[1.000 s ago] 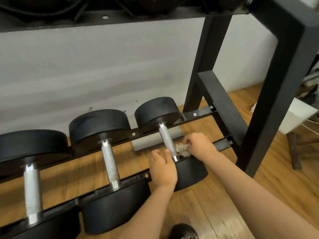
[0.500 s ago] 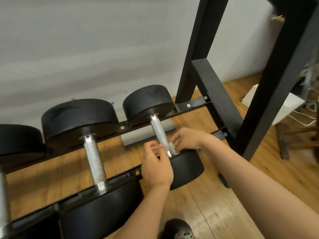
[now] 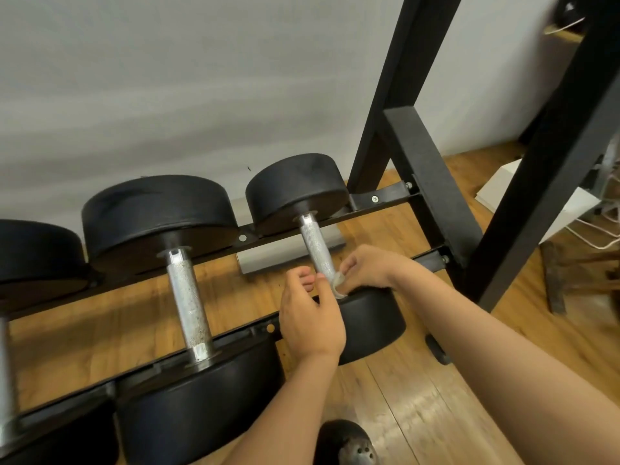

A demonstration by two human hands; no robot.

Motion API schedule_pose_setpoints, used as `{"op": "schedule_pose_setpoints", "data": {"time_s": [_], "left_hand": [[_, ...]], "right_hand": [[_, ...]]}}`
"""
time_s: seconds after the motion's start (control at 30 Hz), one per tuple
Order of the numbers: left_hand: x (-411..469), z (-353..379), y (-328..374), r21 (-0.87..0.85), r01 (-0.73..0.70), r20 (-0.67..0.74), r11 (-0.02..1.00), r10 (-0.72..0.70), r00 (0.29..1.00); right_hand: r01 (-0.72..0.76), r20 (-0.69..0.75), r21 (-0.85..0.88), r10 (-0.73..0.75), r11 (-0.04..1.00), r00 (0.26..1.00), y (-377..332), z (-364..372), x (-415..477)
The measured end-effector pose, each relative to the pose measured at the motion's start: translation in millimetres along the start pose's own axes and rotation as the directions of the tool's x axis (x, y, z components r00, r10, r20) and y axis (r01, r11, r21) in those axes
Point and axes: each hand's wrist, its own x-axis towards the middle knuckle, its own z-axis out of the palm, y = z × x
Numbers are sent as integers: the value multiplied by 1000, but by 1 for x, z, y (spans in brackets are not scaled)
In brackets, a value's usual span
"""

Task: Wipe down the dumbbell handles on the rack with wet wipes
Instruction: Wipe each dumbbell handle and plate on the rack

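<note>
Head view: a wooden plank floor [image 3: 419, 414] and a plain grey wall [image 3: 167, 78] lie behind a black steel rack [image 3: 432, 182]. 3 dumbbells [image 3: 157, 213] with round matte black heads lie across its 2 rails. The rightmost dumbbell [image 3: 295, 189] has a knurled silver handle [image 3: 313, 246]. At its near end the left hand [image 3: 310, 317] curls alongside, grip unclear, while the right hand [image 3: 369, 268] pinches a crumpled wet wipe [image 3: 339, 283] against the metal.

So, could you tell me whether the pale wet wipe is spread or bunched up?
Bunched up: the pale wet wipe is a small wad the right hand pinches against the knurled steel dumbbell handle.
</note>
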Motion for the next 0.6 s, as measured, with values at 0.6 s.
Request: {"op": "schedule_pose_setpoints", "data": {"time_s": [0.6], "left_hand": [[-1, -3, 4, -49, 24, 0, 999, -24, 1000]], "right_hand": [[89, -248, 601, 80, 795, 965, -12, -1, 30]]}}
